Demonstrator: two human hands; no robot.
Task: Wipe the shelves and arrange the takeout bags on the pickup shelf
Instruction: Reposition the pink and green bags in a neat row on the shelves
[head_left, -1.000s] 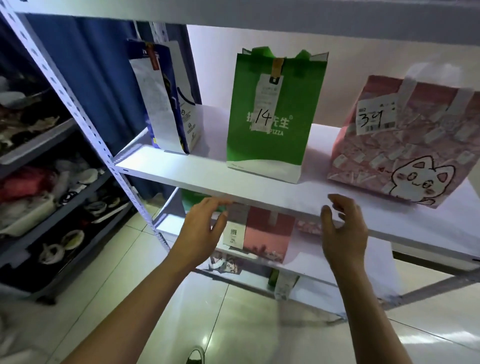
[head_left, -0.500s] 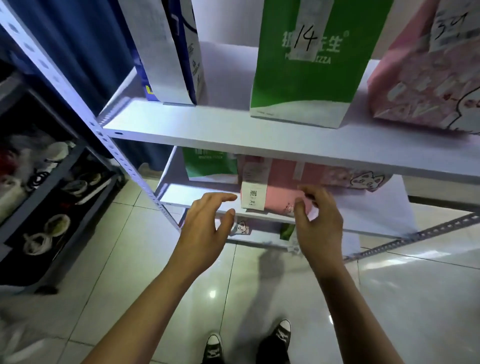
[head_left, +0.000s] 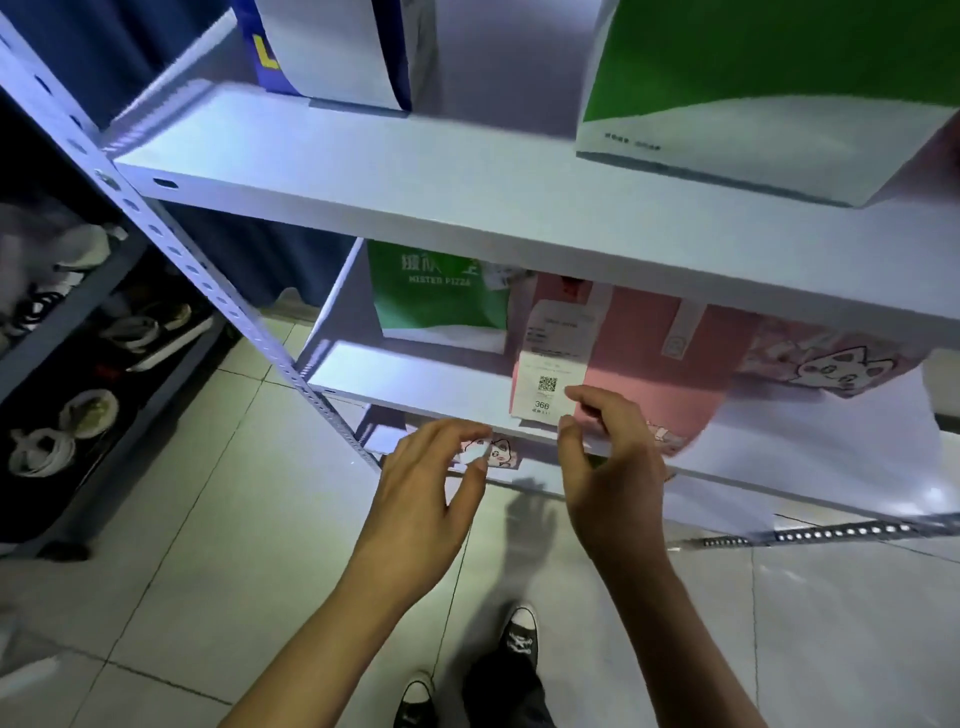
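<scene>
Reaching loose-fingered, both hands (head_left: 423, 493) (head_left: 613, 478) near the pink paper bag (head_left: 649, 374).

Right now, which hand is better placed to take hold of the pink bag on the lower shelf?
Right. The right hand hovers directly before the pink bag, fingertips by its receipt. The left hand sits farther left, below the shelf edge.
</scene>
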